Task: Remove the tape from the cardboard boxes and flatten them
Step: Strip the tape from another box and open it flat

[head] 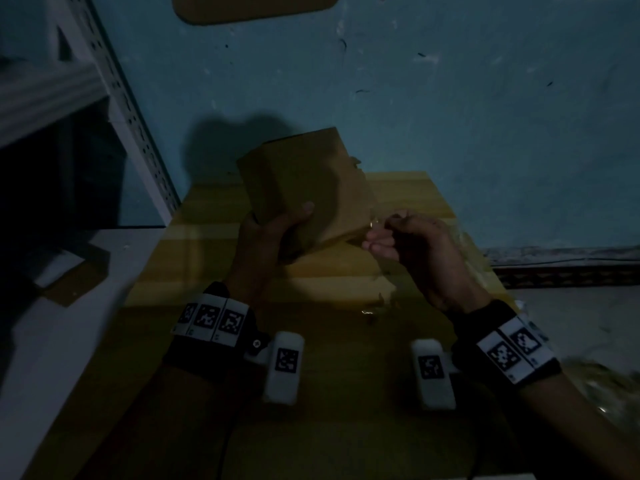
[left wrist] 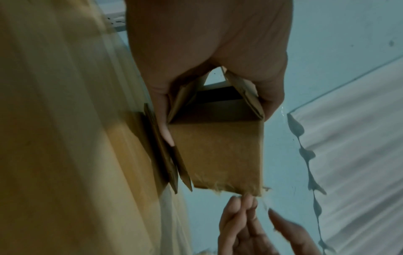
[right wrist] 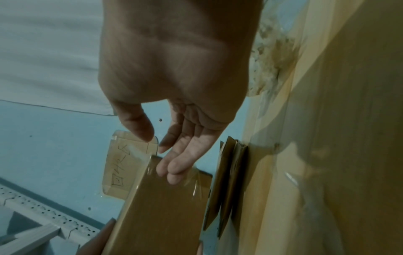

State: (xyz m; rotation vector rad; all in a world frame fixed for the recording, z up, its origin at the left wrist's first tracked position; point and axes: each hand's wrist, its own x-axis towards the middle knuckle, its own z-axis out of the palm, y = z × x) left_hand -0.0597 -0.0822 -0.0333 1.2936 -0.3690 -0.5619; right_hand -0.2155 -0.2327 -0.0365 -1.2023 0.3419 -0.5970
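Note:
My left hand (head: 277, 223) grips a small brown cardboard box (head: 304, 181) from below and holds it tilted above the yellow table (head: 408, 192). Its thumb (left wrist: 164, 131) lies on one side and its fingers wrap the other. The near end of the box (left wrist: 218, 155) is open, with its flaps folded in. My right hand (head: 384, 233) is at the box's lower right corner. Its fingers (right wrist: 174, 165) are nearly straight and touch the clear tape (right wrist: 196, 182) across the box end, with the thumb held apart.
Several flattened cardboard pieces (right wrist: 226, 186) stand between table and blue wall. Crumpled tape scraps (head: 377, 306) lie on the table's right side. A white perforated metal shelf (head: 131, 109) stands at left. A taped cardboard label (right wrist: 124, 163) hangs on the wall.

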